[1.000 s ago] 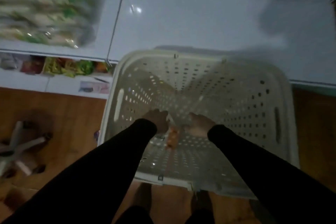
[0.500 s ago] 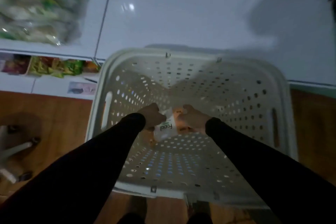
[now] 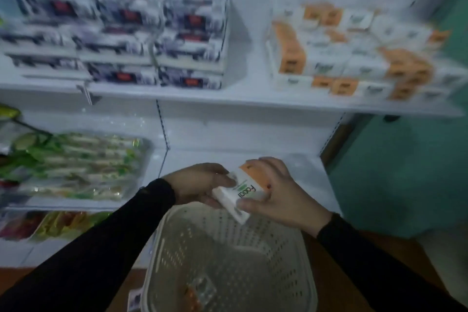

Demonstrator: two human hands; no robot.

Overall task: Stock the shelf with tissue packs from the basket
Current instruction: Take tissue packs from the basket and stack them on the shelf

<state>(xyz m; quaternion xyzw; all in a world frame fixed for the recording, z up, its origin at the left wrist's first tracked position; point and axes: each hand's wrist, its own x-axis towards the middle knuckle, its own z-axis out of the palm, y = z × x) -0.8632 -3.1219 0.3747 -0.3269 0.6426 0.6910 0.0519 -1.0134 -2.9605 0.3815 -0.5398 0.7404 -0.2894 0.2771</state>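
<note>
At six o'clock, nearest the camera, stands the perforated white basket (image 3: 228,261), with what looks like one more small pack (image 3: 200,291) lying blurred on its floor toward seven o'clock.

Just above the basket's far rim, both hands hold one tissue pack (image 3: 239,192), white with an orange end. Its long axis runs from about five o'clock up to eleven o'clock, tilted, with the orange end toward one o'clock and the printed face turned up.

The left hand (image 3: 197,185) comes in from eight o'clock and pinches the pack's white far corner; its fingers (image 3: 222,170) are curled closed on the edge. The right hand (image 3: 281,192) comes in from four o'clock: its fingers are spread and wrapped over the orange end, and its thumb (image 3: 249,204) presses the printed face.

Beyond the hands lies the bare white lower shelf (image 3: 228,157). At nine o'clock on it sits a clear bag of green-labelled goods (image 3: 76,167).

Farther up, the upper shelf (image 3: 228,96) carries stacked dark-printed packs (image 3: 141,40) at eleven o'clock and matching orange-and-white tissue packs (image 3: 349,53) at one o'clock, all blurred.
</note>
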